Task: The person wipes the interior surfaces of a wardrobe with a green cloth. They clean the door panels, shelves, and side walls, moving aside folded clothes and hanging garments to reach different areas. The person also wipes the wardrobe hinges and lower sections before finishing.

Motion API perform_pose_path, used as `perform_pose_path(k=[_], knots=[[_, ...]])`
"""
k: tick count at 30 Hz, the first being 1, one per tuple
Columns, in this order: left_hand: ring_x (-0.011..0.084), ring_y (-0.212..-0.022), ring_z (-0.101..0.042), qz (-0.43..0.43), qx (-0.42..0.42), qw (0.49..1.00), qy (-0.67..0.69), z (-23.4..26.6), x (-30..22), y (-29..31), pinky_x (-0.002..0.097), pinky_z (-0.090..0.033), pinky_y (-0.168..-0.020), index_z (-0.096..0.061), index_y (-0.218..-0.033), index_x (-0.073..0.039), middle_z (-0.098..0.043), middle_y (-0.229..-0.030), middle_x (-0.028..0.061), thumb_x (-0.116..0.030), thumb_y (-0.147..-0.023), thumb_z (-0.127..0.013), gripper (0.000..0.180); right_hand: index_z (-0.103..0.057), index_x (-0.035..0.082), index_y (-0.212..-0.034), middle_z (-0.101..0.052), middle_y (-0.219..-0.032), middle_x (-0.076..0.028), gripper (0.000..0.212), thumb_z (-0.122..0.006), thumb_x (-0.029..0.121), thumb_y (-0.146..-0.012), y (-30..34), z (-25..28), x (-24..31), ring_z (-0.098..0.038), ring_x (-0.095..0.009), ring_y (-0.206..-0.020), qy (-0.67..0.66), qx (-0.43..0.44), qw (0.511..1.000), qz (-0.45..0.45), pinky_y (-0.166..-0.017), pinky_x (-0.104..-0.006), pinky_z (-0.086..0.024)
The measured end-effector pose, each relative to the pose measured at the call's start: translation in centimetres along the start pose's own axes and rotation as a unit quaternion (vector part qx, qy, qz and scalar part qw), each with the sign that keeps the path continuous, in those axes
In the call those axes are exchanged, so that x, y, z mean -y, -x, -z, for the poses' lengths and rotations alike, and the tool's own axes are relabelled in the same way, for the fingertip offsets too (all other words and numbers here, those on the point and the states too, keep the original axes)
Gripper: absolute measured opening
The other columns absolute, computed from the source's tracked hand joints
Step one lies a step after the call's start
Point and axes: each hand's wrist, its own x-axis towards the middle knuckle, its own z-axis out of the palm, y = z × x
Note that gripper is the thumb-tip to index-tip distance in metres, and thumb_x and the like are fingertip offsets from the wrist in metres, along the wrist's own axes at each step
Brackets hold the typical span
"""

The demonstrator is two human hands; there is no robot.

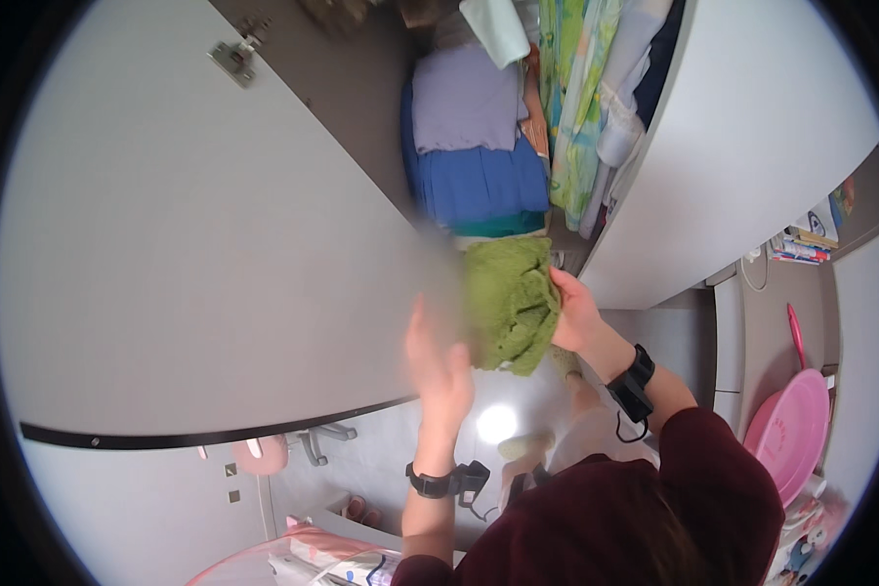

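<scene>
A folded green fluffy cloth [510,303] is in front of the open wardrobe, below the stacked clothes. My right hand [576,311] grips its right edge, with the fingers at its upper right corner. My left hand [439,366] is just left of the cloth, its fingers pointing up and the thumb apart. A blur covers part of those fingers and the cloth's left edge, and I cannot make out any contact there. Behind the cloth, a folded blue garment [483,184] lies with a folded lilac garment [466,98] farther back.
A wide pale wardrobe door [195,244] stands open at the left, another white door [742,127] at the right. Green patterned clothes [581,107] hang inside. At the right are a pink basin [791,435] and several books [806,242]. Shoes [361,511] lie below left.
</scene>
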Motion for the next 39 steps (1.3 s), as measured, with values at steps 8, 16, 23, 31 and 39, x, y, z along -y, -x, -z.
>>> perform_pose_path(k=[8, 16, 23, 31, 39], knots=[[0.0404, -0.136, -0.043, -0.198, -0.006, 0.980, 0.011, -1.6, -10.4, -5.6, 0.0502, -0.034, -0.110, -0.061, -0.123, -0.001, -0.051, -0.142, 0.0189, -0.008, -0.089, -0.061, 0.035, -0.030, 0.004, -0.151, -0.041, -0.151, -0.015, 0.057, -0.032, 0.038, -0.105, 2.1, -9.5, 3.1, -0.043, -0.030, -0.138, 0.090, 0.161, 0.981, 0.052, -0.116, -0.0457, -0.033], [0.0323, -0.130, -0.043, -0.041, -0.018, 0.950, 0.307, -9.7, -14.8, -9.1, 0.0420, -0.040, -0.104, -0.036, -0.140, 0.004, -0.044, -0.141, 0.0214, -0.011, -0.091, -0.055, 0.055, -0.026, 0.003, -0.154, -0.018, -0.160, -0.022, 0.074, -0.028, 0.056, -0.102, 1.2, -18.2, 9.3, -0.015, -0.036, -0.149, 0.804, 0.131, 0.506, 0.283, -0.120, -0.0504, -0.008], [0.0204, -0.126, -0.051, 0.216, 0.003, 0.856, 0.471, -12.4, -15.5, -12.7, 0.0369, -0.045, -0.104, -0.038, -0.145, -0.005, -0.048, -0.141, 0.0087, -0.041, -0.108, -0.031, 0.053, -0.054, 0.002, -0.132, -0.065, -0.114, -0.019, 0.054, -0.055, 0.040, -0.094, -1.1, -22.6, 15.8, -0.053, -0.034, -0.124, 0.917, -0.084, 0.015, 0.389, -0.119, -0.0504, -0.018], [0.0225, -0.127, -0.051, 0.237, 0.048, 0.695, 0.677, -12.9, -15.8, -16.8, 0.0370, -0.042, -0.107, -0.040, -0.144, -0.005, -0.050, -0.141, 0.0082, -0.043, -0.107, -0.031, 0.054, -0.064, 0.002, -0.106, -0.064, -0.097, -0.011, 0.027, -0.062, 0.018, -0.084, -1.7, -20.5, 17.3, -0.055, -0.026, -0.115, 0.912, -0.180, -0.236, 0.284, -0.120, -0.0483, -0.021], [0.0282, -0.123, -0.054, 0.119, 0.176, 0.709, 0.673, -12.9, -15.6, -22.7, 0.0411, -0.045, -0.104, -0.041, -0.144, -0.004, -0.052, -0.140, 0.0128, -0.040, -0.107, -0.030, 0.052, -0.062, 0.004, -0.094, -0.064, -0.101, -0.011, 0.021, -0.056, 0.016, -0.078, 1.6, -22.5, 14.1, -0.054, -0.028, -0.117, 0.919, -0.185, -0.308, 0.165, -0.119, -0.0480, -0.023]])
